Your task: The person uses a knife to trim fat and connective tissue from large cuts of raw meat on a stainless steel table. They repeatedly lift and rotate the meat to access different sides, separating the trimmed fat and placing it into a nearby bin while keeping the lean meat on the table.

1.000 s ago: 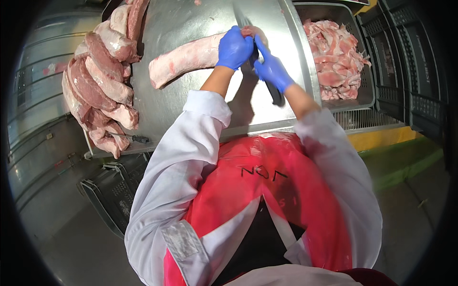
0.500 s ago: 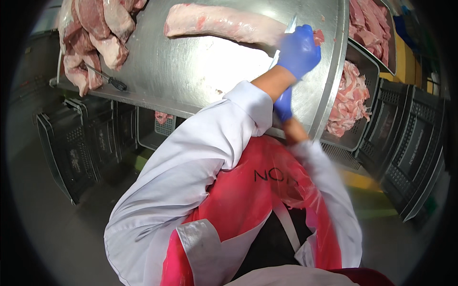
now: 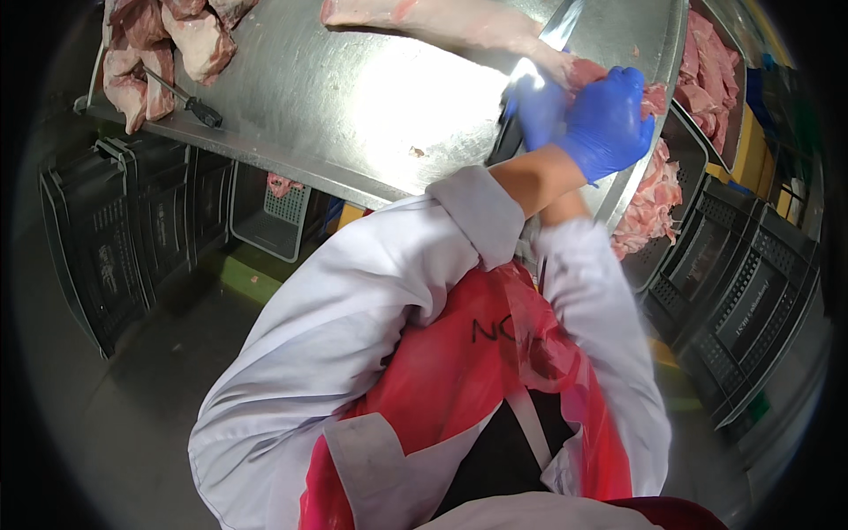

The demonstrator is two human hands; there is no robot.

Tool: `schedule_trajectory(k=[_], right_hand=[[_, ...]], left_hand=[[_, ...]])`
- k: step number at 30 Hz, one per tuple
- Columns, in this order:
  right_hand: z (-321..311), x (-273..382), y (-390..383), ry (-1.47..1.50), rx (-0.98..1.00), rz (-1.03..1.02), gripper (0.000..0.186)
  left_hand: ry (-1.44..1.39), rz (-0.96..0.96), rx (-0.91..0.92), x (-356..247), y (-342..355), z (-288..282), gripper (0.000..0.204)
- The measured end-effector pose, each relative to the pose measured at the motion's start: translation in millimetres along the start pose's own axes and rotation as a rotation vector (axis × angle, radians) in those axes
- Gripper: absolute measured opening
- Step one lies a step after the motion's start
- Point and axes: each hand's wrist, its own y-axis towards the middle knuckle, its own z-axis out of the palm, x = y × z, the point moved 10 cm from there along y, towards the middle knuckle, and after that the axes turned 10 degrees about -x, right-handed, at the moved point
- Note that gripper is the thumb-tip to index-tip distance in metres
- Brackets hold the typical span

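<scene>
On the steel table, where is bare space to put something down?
The steel table is bare in the middle, between the meat pile with its sharpening steel and the long cut. It is crowded at the right edge, where both hands work with the knife.

Long pale pork cut (image 3: pixel 442 19) on steel table (image 3: pixel 353 106)

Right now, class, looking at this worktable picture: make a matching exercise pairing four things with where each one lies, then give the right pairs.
Things:
1. long cut of meat
2. black-handled tool
3. pile of meat pieces
4. left hand

Places:
A. table's near left edge, beside the pile
B. right end of the long cut
C. far left corner of the table
D. along the table's far side

Pairs: 1-D, 2-A, 3-C, 4-B
</scene>
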Motion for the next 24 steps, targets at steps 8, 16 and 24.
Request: schedule_trajectory(k=[8, 16, 24], right_hand=[[51.6, -21.2, -38.7, 0.286, -0.069, 0.117, 0.062], [88.3, 10.2, -60.1, 0.188, 0.04, -0.044, 0.072], [125.6, 38.2, -66.3, 0.175, 0.093, -0.081, 0.072]], left_hand=[[-0.115, 0.022, -0.054, -24.6, 1.2, -22.9, 0.027], [-0.283, -0.014, -0.108, -43.7, 4.4, -43.5, 0.027], [-0.447, -0.093, -0.025, -62.0, 8.6, -52.5, 0.028]])
